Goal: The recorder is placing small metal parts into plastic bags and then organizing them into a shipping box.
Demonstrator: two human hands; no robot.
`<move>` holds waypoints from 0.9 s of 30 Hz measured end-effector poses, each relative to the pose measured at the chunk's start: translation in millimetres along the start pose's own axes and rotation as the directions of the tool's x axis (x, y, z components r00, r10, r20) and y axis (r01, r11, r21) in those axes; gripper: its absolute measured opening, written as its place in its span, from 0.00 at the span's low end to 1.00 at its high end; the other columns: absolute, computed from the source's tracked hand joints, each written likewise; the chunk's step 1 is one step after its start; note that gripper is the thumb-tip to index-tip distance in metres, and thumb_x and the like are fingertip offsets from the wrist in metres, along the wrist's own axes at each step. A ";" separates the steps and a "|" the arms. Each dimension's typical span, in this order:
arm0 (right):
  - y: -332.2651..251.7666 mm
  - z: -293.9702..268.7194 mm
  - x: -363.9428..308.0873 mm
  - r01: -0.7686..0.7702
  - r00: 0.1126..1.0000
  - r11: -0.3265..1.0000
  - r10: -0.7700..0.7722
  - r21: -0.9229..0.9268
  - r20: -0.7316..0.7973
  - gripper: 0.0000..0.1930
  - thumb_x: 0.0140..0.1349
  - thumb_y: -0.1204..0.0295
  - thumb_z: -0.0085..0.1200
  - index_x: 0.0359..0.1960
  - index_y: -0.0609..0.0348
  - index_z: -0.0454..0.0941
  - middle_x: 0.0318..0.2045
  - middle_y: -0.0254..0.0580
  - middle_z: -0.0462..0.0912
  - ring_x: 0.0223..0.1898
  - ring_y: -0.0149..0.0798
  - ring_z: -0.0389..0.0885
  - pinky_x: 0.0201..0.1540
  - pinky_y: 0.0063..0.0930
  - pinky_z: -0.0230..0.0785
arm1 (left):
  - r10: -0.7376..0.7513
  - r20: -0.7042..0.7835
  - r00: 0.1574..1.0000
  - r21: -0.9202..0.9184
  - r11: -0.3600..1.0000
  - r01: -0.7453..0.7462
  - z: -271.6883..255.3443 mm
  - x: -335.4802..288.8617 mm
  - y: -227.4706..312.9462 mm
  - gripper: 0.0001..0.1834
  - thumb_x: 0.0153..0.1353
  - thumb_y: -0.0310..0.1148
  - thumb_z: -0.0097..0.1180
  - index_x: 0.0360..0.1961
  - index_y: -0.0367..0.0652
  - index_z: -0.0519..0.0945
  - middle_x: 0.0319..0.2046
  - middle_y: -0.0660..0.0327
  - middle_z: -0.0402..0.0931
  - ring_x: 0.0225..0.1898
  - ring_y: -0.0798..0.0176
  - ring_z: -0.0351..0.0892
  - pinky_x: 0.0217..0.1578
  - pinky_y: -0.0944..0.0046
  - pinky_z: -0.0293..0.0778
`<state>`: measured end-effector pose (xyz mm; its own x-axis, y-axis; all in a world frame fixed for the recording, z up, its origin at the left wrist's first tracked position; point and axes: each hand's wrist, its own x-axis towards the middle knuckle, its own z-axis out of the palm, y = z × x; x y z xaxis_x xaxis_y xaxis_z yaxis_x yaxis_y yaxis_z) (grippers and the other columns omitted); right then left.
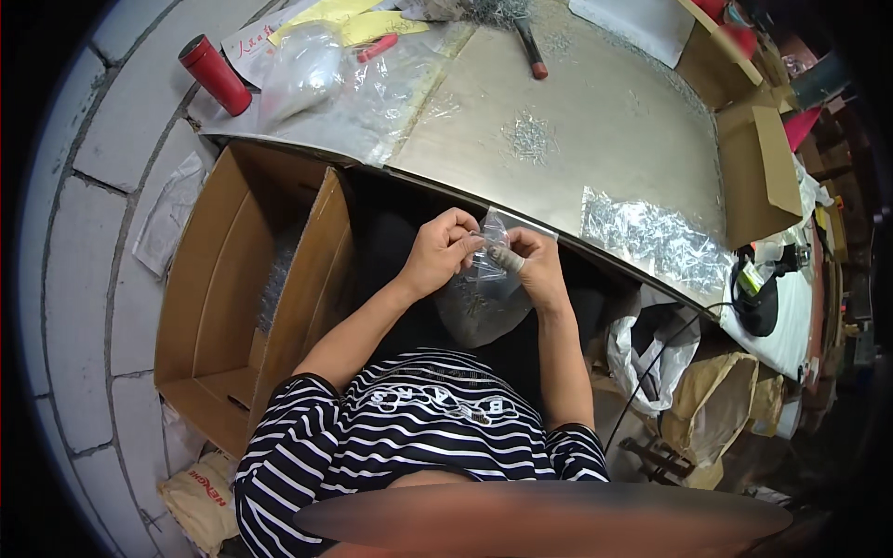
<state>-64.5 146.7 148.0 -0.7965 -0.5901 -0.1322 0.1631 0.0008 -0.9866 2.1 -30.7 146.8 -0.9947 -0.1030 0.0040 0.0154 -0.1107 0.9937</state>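
1. Plastic is pinched by both hands: the top of a clear bag [490, 244] is held between the thumb and fingers of the left hand [439, 251] and, close beside, of the right hand [535, 265]. Work on it is judged unfinished, since its top is being handled; whether it is sealed cannot be told.
2. Just below the hands, pale plastic [476, 316] is seen over the lap, with dark specks showing; whether it belongs to the same bag is unclear.
3. Beyond the hands, a small pile of metal bits [530, 138] is left loose on the table [605, 112], so bits are judged to remain unpacked.
4. To the right of the hands, clear packets [651, 237] are spread along the near edge; full or empty cannot be made out.
5. To the left of the hands, some clear plastic [277, 286] is contained in an open carton [206, 270]; finished bags may have been put there, but this cannot be confirmed.
6. Farthest beyond the hands, more metal [498, 11] is heaped beside a dark handle [530, 48], so plenty appears to be left.
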 end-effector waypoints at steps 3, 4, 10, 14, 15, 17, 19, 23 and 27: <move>18.2 -12.8 -19.4 0.017 0.999 0.991 -0.012 0.130 -0.044 0.12 0.54 0.66 0.68 0.28 0.60 0.78 0.28 0.35 0.81 0.29 0.26 0.78 0.34 0.17 0.69 | -0.043 -0.030 0.999 -0.080 0.996 0.040 -1.5 -6.3 -16.7 0.06 0.62 0.26 0.59 0.33 0.37 0.74 0.19 0.65 0.75 0.19 0.78 0.71 0.19 0.77 0.65; 21.2 -17.0 -23.2 0.020 0.999 0.991 -0.013 0.133 -0.051 0.12 0.54 0.66 0.68 0.28 0.60 0.78 0.28 0.35 0.81 0.29 0.26 0.78 0.34 0.17 0.69 | -0.044 -0.023 0.999 -0.078 0.996 0.042 -3.2 -6.3 -21.1 0.06 0.62 0.26 0.59 0.33 0.37 0.74 0.19 0.65 0.75 0.19 0.78 0.71 0.19 0.77 0.65; 19.9 -13.9 -36.1 -0.088 0.990 0.932 0.121 0.350 -0.072 0.21 0.58 0.62 0.64 0.47 0.65 0.78 0.45 0.44 0.81 0.43 0.32 0.81 0.41 0.22 0.75 | -0.055 0.066 0.996 -0.181 0.981 0.066 -0.5 -12.7 -21.6 0.04 0.62 0.25 0.57 0.37 0.37 0.76 0.25 0.65 0.77 0.25 0.75 0.75 0.26 0.76 0.72; 35.7 -6.0 -29.5 -0.017 0.993 0.984 0.037 0.176 -0.110 0.11 0.56 0.70 0.65 0.37 0.64 0.81 0.26 0.32 0.81 0.26 0.23 0.77 0.28 0.15 0.68 | -0.096 0.123 0.988 -0.058 0.993 0.104 9.6 -12.3 -18.3 0.03 0.62 0.25 0.57 0.36 0.36 0.77 0.23 0.65 0.76 0.24 0.75 0.75 0.26 0.76 0.72; 34.2 -6.5 -30.4 -0.017 0.993 0.984 0.037 0.179 -0.110 0.11 0.56 0.70 0.65 0.37 0.64 0.81 0.26 0.32 0.81 0.26 0.23 0.77 0.28 0.15 0.68 | -0.082 0.070 0.994 -0.053 0.995 0.086 8.1 -13.1 -19.5 0.03 0.63 0.26 0.56 0.36 0.36 0.78 0.22 0.66 0.76 0.23 0.75 0.74 0.25 0.77 0.71; 29.9 -8.3 -34.3 -0.019 0.990 0.980 0.046 0.199 -0.131 0.08 0.56 0.72 0.65 0.30 0.63 0.80 0.22 0.30 0.78 0.20 0.22 0.72 0.24 0.15 0.64 | -0.070 0.013 0.997 -0.045 0.996 0.071 4.1 -14.4 -21.7 0.04 0.63 0.26 0.56 0.35 0.36 0.78 0.22 0.66 0.75 0.22 0.76 0.74 0.24 0.77 0.70; 32.8 -9.2 -37.8 -0.024 0.991 0.975 0.052 0.219 -0.122 0.08 0.56 0.71 0.65 0.30 0.63 0.79 0.22 0.30 0.78 0.20 0.22 0.72 0.24 0.15 0.64 | -0.146 0.017 0.989 -0.021 0.989 0.146 -0.5 -14.9 -24.3 0.05 0.64 0.28 0.56 0.36 0.36 0.79 0.21 0.66 0.76 0.20 0.76 0.73 0.23 0.77 0.69; 44.7 -11.4 -40.9 -0.043 0.985 0.918 0.104 0.394 -0.136 0.09 0.57 0.69 0.65 0.31 0.61 0.78 0.21 0.30 0.77 0.20 0.24 0.72 0.24 0.17 0.65 | -0.161 0.013 0.987 -0.212 0.964 0.160 0.5 -14.1 -38.3 0.06 0.65 0.28 0.54 0.38 0.36 0.79 0.22 0.66 0.76 0.21 0.76 0.73 0.24 0.77 0.68; 53.1 -14.5 -41.5 -0.009 0.988 0.872 0.083 0.490 -0.128 0.10 0.57 0.69 0.65 0.32 0.61 0.77 0.21 0.31 0.76 0.20 0.25 0.72 0.25 0.19 0.65 | -0.092 0.055 0.994 -0.232 0.967 0.102 2.8 -13.3 -36.9 0.10 0.66 0.27 0.51 0.45 0.34 0.77 0.29 0.62 0.80 0.27 0.74 0.76 0.32 0.75 0.73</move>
<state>-31.3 182.9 99.7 -0.8483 -0.4795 -0.2245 0.4350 -0.3894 -0.8119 14.4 -22.5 110.4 -0.9960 -0.0380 -0.0814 -0.0633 -0.3472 0.9357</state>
